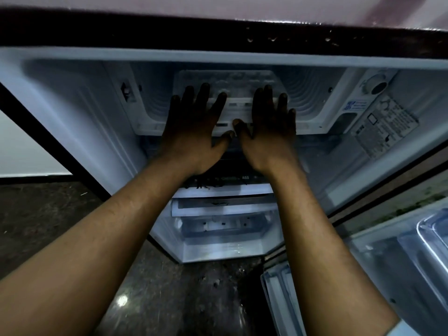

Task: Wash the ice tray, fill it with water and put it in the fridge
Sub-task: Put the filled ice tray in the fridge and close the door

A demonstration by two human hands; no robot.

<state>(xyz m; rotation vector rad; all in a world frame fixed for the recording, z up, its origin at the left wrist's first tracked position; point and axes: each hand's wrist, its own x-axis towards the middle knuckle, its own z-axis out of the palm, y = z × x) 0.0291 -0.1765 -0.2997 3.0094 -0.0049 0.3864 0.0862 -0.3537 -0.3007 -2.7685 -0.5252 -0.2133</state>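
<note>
The fridge (72, 112) stands open before me, white inside. In its top freezer compartment (312, 93) lies the white ice tray (236, 109), partly covered by my hands. My left hand (194, 127) lies on the tray's left part with fingers straight and spread. On the right part rests my right hand (269, 127), fingers also straight. Both thumbs meet at the tray's near edge. Whether water is in the tray I cannot see.
Below the freezer are a dark glass shelf (232, 175) and white drawers (223, 226). The open door (412, 251) with clear door bins is at the right. A thermostat dial (377, 84) and a label (385, 127) sit on the right inner wall. Dark stone floor below.
</note>
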